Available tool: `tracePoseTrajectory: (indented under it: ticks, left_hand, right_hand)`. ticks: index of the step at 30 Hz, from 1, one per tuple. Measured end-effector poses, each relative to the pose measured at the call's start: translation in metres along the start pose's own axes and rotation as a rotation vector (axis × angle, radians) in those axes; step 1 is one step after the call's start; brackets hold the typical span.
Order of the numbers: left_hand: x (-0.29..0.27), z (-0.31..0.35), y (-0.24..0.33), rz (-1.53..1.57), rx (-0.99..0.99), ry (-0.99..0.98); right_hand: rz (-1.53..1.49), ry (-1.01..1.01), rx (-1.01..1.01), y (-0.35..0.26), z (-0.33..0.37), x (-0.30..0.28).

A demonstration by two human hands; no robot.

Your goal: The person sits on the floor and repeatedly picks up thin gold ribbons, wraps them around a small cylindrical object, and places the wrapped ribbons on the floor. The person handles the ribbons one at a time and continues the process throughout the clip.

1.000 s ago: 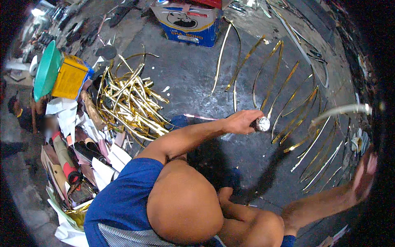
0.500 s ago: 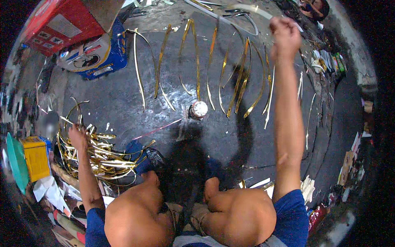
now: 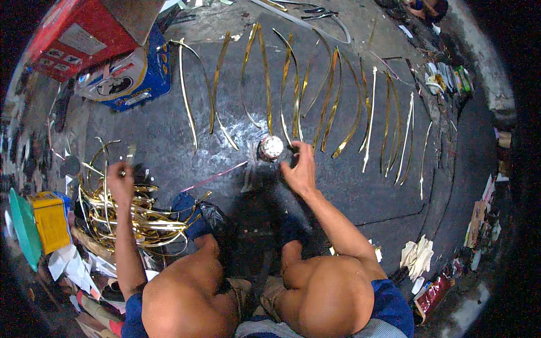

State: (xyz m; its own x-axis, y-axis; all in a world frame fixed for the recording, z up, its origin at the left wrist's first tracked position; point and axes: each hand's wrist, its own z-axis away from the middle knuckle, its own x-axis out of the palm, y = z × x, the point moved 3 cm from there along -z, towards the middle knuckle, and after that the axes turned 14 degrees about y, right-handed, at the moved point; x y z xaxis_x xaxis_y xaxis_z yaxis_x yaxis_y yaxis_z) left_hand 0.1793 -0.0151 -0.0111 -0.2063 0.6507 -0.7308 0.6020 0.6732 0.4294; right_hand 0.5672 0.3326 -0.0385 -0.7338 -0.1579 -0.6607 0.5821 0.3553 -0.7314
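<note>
My left hand point(image 3: 120, 179) is closed above a tangled pile of shiny gold strips point(image 3: 152, 225) at the left. A short blurred strip end sticks up from its fingers. My right hand point(image 3: 301, 172) is low over the dark mat, thumb and fingers apart. Its fingertips are at the lower ends of gold strips point(image 3: 295, 84), just right of a small round can with a white top point(image 3: 273, 147). More gold strips, several bent double, lie spread in a row across the mat point(image 3: 225, 180), left to right.
A red box point(image 3: 79, 39) and a blue box point(image 3: 141, 84) stand at the far left. A yellow container point(image 3: 49, 222) is near the pile. A thin pink stick point(image 3: 214, 176) lies left of the can. Paper scraps point(image 3: 417, 256) and packets point(image 3: 451, 79) lie at the right.
My right hand has come down from the far right to beside the can, and the pale strip it held up is gone from it. My left hand has shifted slightly right.
</note>
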Motion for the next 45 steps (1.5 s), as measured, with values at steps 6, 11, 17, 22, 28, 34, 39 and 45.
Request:
tracePoseTrajectory:
  ticks: [6, 11, 17, 22, 28, 34, 39, 45]
  left_hand:
    - [0.08, 0.059, 0.174, 0.502, -0.225, -0.639]
    - [0.122, 0.09, 0.205, 0.894, -0.749, -0.916]
    - [0.132, 0.112, 0.221, 1.167, -1.181, -1.059]
    - [0.112, 0.11, 0.232, 1.274, -1.332, -1.267]
    - [0.097, 0.083, 0.261, 0.867, -0.512, -1.327]
    - [0.174, 0.083, 0.241, 0.645, -0.139, -0.993]
    - [0.204, 0.087, 0.246, 0.533, -0.137, -1.007]
    - [0.163, 0.079, 0.279, 0.54, 0.179, -0.751]
  right_hand:
    - [-0.143, 0.034, -0.246, -0.036, -0.005, 0.018]
    - [-0.334, 0.049, 0.221, -0.032, -0.018, 0.011]
    - [-0.76, -0.033, 0.296, -0.054, 0.001, 0.019]
    - [-0.523, 0.038, 0.093, -0.055, 0.008, 0.016]
    - [-0.245, 0.112, 0.236, -0.001, -0.008, -0.017]
    - [-0.527, 0.168, 0.222, -0.007, -0.022, -0.017]
    - [-0.275, 0.005, 0.107, -0.015, -0.009, 0.017]
    - [0.001, 0.122, -0.411, -0.017, 0.009, 0.023]
